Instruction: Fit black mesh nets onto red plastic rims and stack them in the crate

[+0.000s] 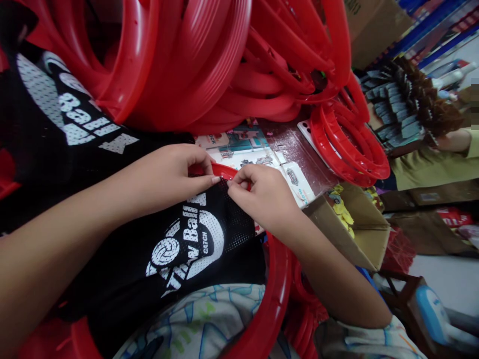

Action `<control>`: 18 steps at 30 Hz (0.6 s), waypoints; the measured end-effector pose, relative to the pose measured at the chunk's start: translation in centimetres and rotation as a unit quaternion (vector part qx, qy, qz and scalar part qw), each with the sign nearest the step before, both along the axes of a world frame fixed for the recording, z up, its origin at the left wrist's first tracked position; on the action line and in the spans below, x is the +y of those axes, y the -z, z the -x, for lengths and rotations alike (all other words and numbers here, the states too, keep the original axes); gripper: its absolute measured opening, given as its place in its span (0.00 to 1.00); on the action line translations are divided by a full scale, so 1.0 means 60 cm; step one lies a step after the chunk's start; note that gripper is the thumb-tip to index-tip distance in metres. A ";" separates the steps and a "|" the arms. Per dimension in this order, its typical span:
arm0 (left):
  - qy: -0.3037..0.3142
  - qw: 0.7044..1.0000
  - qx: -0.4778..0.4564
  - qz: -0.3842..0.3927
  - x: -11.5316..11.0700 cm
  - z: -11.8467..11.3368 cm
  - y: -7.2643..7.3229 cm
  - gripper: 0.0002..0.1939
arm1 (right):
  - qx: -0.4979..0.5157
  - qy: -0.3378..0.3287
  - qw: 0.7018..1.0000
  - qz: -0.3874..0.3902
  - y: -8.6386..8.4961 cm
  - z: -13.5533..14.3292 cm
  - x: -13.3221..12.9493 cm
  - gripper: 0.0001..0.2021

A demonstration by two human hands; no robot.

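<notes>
A black mesh fabric (239, 224) with white "Throw Ball" print lies across a red plastic ring (277, 289) in front of me. At the ring's far edge, my left hand (187, 167) pinches the fabric's border between thumb and fingers. Just to its right, my right hand (262, 192) is closed on the same border, its fingertips nearly touching the left thumb. A small part of the red rim shows between and behind the two hands. More black printed fabric (86, 114) lies at the upper left.
Large red rings (187, 75) are piled behind my hands. Smaller red rings (350, 144) rest on the dark table (288, 142) beside printed cards (297, 182). A cardboard box (368, 239) holds yellow items. At the right, a person's hand (454, 141) is near stacked dark pieces (407, 99).
</notes>
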State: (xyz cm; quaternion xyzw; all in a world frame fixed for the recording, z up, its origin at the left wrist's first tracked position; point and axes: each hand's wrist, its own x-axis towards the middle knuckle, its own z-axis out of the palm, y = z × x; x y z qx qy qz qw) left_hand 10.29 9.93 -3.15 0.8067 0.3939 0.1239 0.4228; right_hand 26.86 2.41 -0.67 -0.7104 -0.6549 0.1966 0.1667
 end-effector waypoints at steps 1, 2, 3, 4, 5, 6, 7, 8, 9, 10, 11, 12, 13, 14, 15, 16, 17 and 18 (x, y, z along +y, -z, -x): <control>0.000 1.000 0.003 -0.005 -0.001 -0.001 -0.001 0.08 | -0.003 0.000 1.000 -0.001 0.000 0.000 0.000 0.06; -0.001 1.000 0.003 -0.011 -0.001 -0.001 -0.002 0.08 | -0.006 0.000 1.000 -0.001 0.000 0.001 0.001 0.06; -0.002 1.000 0.003 -0.016 -0.001 -0.002 -0.003 0.07 | -0.009 0.002 1.000 -0.001 0.000 0.001 0.001 0.07; -0.003 1.000 0.002 -0.019 -0.001 -0.002 -0.003 0.07 | -0.012 0.003 1.000 0.002 -0.001 0.002 0.002 0.07; -0.003 1.000 0.000 -0.022 -0.001 -0.002 -0.004 0.07 | -0.014 0.003 1.000 0.005 -0.001 0.002 0.002 0.07; -0.001 1.000 -0.001 -0.023 0.000 -0.002 -0.003 0.07 | -0.016 0.002 1.000 0.008 -0.002 0.003 0.003 0.07; 0.001 1.000 -0.002 -0.023 0.000 -0.002 -0.003 0.07 | -0.018 0.002 1.000 0.011 -0.002 0.004 0.003 0.07; 0.002 1.000 -0.003 -0.023 0.000 -0.002 -0.002 0.07 | -0.020 0.001 1.000 0.013 -0.002 0.004 0.004 0.07; 0.003 1.000 -0.003 -0.024 0.001 -0.002 -0.001 0.07 | -0.022 0.000 1.000 0.013 -0.002 0.004 0.005 0.07; 0.002 1.000 -0.003 -0.024 0.001 -0.002 0.000 0.07 | -0.024 0.000 1.000 0.013 -0.002 0.004 0.005 0.07; 0.001 1.000 -0.003 -0.025 0.000 -0.002 0.002 0.07 | -0.025 -0.001 1.000 0.011 -0.002 0.004 0.006 0.07; -0.002 1.000 -0.001 -0.027 0.000 -0.002 0.003 0.07 | -0.025 -0.002 1.000 0.010 -0.001 0.004 0.006 0.07; -0.005 1.000 -0.001 -0.030 -0.001 -0.002 0.004 0.07 | -0.025 -0.003 1.000 0.008 0.000 0.004 0.006 0.07; -0.008 0.999 0.000 -0.032 -0.002 -0.003 0.005 0.07 | -0.025 -0.005 1.000 0.007 0.000 0.003 0.007 0.07; -0.012 0.999 -0.001 -0.034 -0.003 -0.004 0.005 0.08 | -0.025 -0.006 1.000 0.005 0.001 0.003 0.007 0.07; -0.016 0.999 -0.002 -0.036 -0.004 -0.005 0.005 0.08 | -0.026 -0.006 1.000 0.004 0.001 0.003 0.008 0.07; -0.022 0.999 -0.003 -0.039 -0.006 -0.006 0.004 0.09 | -0.027 -0.007 1.000 0.002 0.001 0.003 0.008 0.08; -0.030 0.999 0.001 -0.043 -0.007 -0.007 0.003 0.09 | -0.030 -0.009 1.000 0.000 0.001 0.003 0.009 0.08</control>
